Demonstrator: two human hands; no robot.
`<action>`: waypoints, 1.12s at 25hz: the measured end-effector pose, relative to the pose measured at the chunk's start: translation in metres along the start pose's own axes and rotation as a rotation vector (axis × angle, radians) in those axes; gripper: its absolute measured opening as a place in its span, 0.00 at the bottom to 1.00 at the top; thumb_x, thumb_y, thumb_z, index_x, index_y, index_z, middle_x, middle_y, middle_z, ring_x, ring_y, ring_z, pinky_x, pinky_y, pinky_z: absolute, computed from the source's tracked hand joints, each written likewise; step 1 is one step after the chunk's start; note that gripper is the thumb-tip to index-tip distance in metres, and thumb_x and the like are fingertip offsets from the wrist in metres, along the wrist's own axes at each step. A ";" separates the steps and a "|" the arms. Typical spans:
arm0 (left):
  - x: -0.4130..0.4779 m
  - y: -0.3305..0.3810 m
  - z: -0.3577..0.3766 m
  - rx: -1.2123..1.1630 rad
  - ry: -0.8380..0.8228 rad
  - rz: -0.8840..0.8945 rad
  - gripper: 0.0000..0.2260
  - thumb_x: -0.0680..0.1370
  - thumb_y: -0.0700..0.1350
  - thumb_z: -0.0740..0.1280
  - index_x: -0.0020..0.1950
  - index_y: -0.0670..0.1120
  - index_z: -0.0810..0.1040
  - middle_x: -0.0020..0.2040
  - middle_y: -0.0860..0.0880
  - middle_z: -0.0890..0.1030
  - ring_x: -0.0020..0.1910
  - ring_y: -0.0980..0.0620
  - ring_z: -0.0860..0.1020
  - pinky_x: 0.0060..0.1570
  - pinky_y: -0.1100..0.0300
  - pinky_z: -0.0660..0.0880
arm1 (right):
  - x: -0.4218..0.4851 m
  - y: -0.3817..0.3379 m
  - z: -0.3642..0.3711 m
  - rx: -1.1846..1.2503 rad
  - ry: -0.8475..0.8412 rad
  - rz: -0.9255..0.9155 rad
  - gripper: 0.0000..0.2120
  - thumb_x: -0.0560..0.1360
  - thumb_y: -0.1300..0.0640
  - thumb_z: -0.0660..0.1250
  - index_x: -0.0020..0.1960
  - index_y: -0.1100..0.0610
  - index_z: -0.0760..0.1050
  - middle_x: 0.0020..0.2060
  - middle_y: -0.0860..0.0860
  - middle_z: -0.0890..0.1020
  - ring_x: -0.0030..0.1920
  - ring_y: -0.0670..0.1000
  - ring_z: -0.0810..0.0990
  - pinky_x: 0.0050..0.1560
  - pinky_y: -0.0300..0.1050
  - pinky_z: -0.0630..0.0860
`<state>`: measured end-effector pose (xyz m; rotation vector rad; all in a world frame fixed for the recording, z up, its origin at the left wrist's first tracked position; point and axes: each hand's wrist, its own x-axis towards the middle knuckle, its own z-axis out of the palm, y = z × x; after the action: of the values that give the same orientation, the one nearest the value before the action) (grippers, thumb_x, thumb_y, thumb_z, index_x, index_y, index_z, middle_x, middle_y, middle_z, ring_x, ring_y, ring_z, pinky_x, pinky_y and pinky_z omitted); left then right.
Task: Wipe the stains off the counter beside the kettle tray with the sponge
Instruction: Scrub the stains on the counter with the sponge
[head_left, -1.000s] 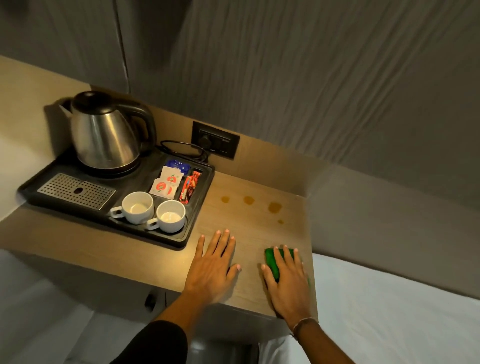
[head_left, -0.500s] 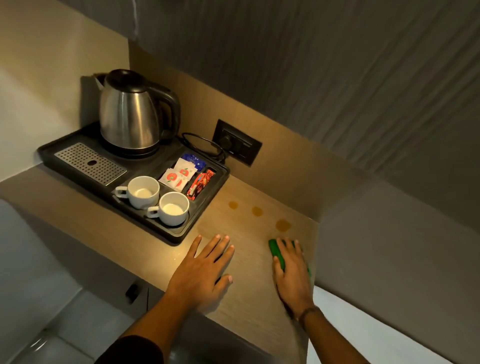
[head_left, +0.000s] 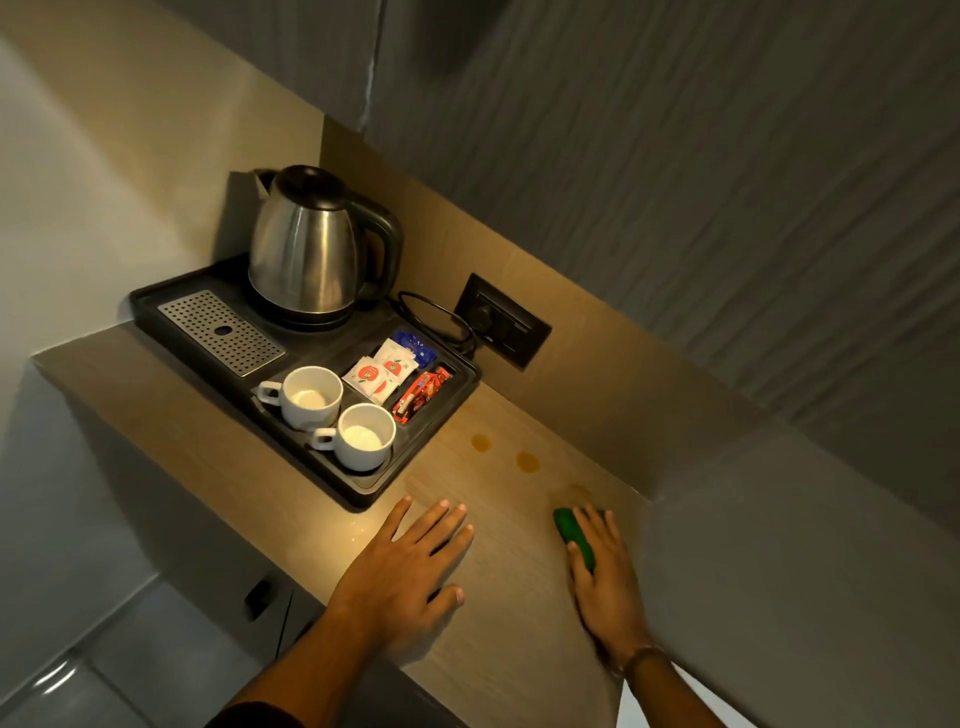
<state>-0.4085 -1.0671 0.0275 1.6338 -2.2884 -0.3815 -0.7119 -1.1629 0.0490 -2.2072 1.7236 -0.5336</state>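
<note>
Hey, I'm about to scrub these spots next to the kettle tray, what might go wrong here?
1. The stains lie close to the tray; a wide stroke with the sponge could bump it and rattle the nearer cup.
2. The sponge under your right hand sits near the counter edge and could slip off.

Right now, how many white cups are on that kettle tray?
2. One white cup stands by the drip grate; the other white cup sits near the tray's front corner. None seems hidden.
</note>
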 end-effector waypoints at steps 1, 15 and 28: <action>0.001 0.000 -0.001 -0.004 -0.003 -0.005 0.32 0.83 0.67 0.49 0.84 0.55 0.49 0.86 0.53 0.46 0.82 0.54 0.39 0.79 0.36 0.41 | 0.006 0.004 -0.003 0.010 0.021 0.032 0.22 0.85 0.50 0.60 0.78 0.44 0.65 0.79 0.47 0.66 0.82 0.50 0.52 0.78 0.60 0.61; 0.003 -0.001 -0.004 -0.002 0.004 0.013 0.32 0.84 0.66 0.51 0.84 0.53 0.51 0.86 0.51 0.47 0.83 0.51 0.41 0.79 0.38 0.38 | 0.074 -0.054 0.017 -0.021 -0.014 0.084 0.22 0.85 0.56 0.61 0.79 0.52 0.65 0.79 0.52 0.66 0.82 0.56 0.54 0.78 0.61 0.60; 0.002 0.000 -0.005 0.016 -0.001 0.012 0.32 0.84 0.64 0.51 0.84 0.51 0.50 0.86 0.49 0.47 0.83 0.50 0.42 0.79 0.37 0.38 | 0.044 -0.051 0.022 -0.028 -0.114 -0.223 0.23 0.85 0.48 0.59 0.79 0.43 0.62 0.80 0.43 0.61 0.82 0.46 0.49 0.79 0.54 0.54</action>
<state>-0.4071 -1.0689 0.0327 1.6275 -2.3064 -0.3614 -0.6486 -1.1932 0.0565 -2.4154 1.4470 -0.4261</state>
